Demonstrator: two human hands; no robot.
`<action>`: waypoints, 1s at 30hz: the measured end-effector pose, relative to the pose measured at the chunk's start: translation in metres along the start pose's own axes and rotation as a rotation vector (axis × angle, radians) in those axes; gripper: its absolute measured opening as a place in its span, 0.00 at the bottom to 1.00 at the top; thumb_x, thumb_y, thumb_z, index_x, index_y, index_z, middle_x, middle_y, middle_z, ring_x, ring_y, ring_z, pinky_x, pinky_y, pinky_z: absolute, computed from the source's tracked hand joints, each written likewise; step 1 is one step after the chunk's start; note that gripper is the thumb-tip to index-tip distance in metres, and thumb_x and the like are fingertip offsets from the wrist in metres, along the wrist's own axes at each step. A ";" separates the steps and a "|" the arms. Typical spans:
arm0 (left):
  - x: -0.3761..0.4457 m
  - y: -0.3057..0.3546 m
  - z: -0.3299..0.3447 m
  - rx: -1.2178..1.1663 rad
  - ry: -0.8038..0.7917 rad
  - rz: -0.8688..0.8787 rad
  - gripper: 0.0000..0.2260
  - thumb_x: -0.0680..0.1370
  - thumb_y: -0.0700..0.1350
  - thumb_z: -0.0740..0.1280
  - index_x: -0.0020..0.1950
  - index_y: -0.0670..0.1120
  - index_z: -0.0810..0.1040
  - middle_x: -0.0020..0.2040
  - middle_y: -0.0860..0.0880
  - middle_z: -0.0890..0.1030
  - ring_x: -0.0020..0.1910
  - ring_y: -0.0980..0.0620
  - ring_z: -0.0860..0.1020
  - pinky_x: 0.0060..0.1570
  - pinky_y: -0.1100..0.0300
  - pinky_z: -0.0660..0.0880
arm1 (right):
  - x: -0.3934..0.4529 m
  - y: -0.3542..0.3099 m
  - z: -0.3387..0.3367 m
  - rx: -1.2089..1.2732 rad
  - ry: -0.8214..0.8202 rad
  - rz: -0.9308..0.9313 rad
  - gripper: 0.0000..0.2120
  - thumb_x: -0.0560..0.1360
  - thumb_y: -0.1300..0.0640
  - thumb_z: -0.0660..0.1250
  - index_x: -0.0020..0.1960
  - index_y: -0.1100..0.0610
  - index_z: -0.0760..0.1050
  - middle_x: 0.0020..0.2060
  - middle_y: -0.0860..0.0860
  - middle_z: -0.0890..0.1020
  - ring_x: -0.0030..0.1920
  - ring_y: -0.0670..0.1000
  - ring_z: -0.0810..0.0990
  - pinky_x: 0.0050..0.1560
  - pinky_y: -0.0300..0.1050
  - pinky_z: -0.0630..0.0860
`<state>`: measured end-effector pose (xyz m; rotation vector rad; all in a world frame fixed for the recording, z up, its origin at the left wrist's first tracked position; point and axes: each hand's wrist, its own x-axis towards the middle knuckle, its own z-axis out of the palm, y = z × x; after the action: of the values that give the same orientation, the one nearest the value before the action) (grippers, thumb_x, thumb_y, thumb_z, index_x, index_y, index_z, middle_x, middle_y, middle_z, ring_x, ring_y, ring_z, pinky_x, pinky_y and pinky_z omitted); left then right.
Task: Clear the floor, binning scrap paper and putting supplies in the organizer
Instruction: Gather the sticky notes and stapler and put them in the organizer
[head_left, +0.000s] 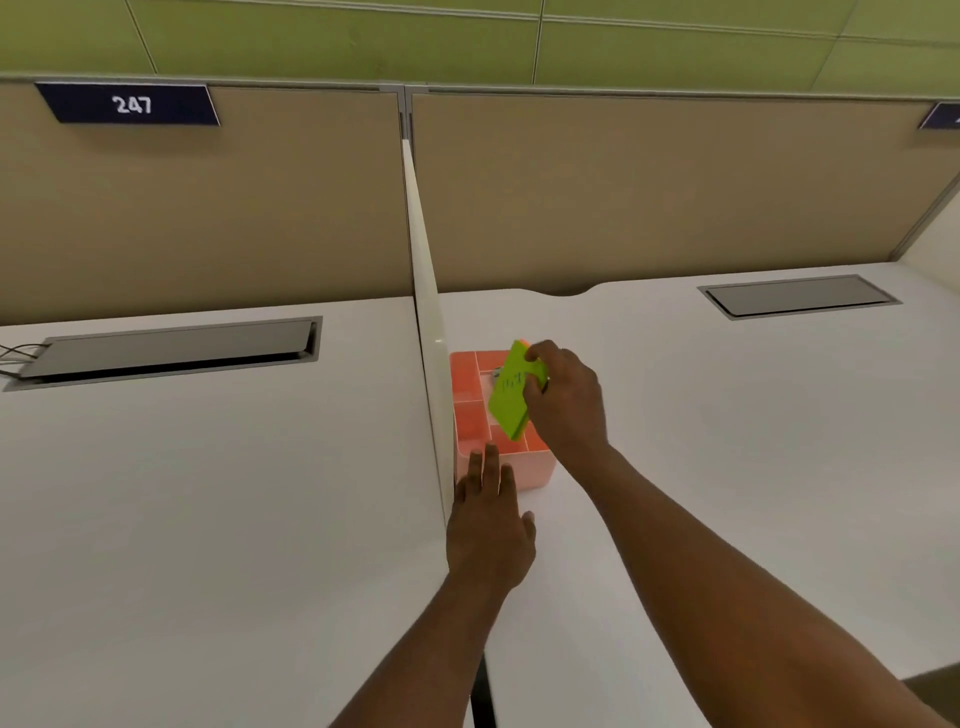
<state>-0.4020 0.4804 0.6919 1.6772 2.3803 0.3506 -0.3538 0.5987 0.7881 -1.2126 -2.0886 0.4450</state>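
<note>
A pink organizer (470, 418) with several compartments stands on the white desk against the white divider. My right hand (566, 400) is shut on a green pad of sticky notes (508, 397), tilted on edge above the organizer's right compartments; a thin orange layer shows at the pad's top. Something dark and small sits under my right fingers, too hidden to name. My left hand (488, 525) lies flat, fingers together, with the fingertips touching the organizer's near wall. A small metallic item lies inside a back compartment, mostly hidden by the pad.
A thin white divider (428, 332) splits two white desks (727, 415). Each desk has a grey cable hatch (800, 295), the left hatch (171, 351) with cables leaving it. Tan partition panels rise behind, one with a "247" sign (130, 104). Floor shows at bottom right.
</note>
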 end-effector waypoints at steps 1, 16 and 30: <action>0.000 -0.001 0.003 -0.003 0.019 -0.004 0.31 0.81 0.57 0.56 0.79 0.46 0.50 0.80 0.46 0.42 0.79 0.45 0.43 0.78 0.50 0.49 | 0.006 0.000 0.009 -0.019 0.003 -0.018 0.14 0.76 0.62 0.63 0.60 0.56 0.74 0.51 0.57 0.80 0.47 0.57 0.78 0.45 0.49 0.74; 0.003 -0.006 0.003 -0.069 0.056 0.027 0.33 0.77 0.50 0.61 0.79 0.49 0.49 0.80 0.52 0.44 0.79 0.50 0.44 0.76 0.55 0.57 | 0.053 -0.011 0.083 -0.199 -0.041 -0.198 0.11 0.79 0.62 0.64 0.60 0.64 0.75 0.55 0.58 0.79 0.42 0.57 0.83 0.40 0.46 0.80; 0.005 -0.010 0.000 -0.046 0.050 0.050 0.36 0.74 0.50 0.66 0.78 0.51 0.53 0.80 0.55 0.51 0.79 0.52 0.47 0.68 0.59 0.67 | 0.055 -0.016 0.104 -0.348 -0.155 -0.282 0.11 0.78 0.63 0.64 0.60 0.62 0.73 0.51 0.57 0.79 0.40 0.55 0.83 0.40 0.49 0.81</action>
<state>-0.4125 0.4821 0.6884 1.7294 2.3497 0.4580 -0.4554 0.6420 0.7438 -1.0702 -2.5007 0.0465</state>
